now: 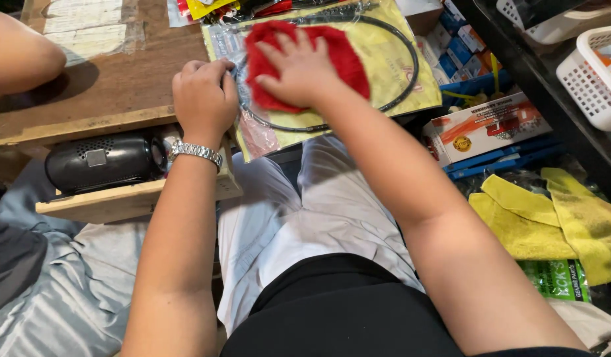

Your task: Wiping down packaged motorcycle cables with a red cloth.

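Note:
My right hand (299,66) presses flat on a red cloth (345,56) that lies on a clear plastic packet with a yellow backing card (398,73). Inside the packet is a coiled black cable (411,66). My left hand (203,96), with a silver wristwatch (196,152), is curled in a fist on the packet's left edge and seems to pinch it. The packet rests partly on a worn wooden table (114,79) and hangs over my lap.
A black rounded speaker (104,162) sits on a wooden shelf under the table. Another person's arm (18,56) lies at far left. On the right are a white and orange box (487,125), small blue boxes (460,49), yellow cloths (550,218) and white baskets (596,73).

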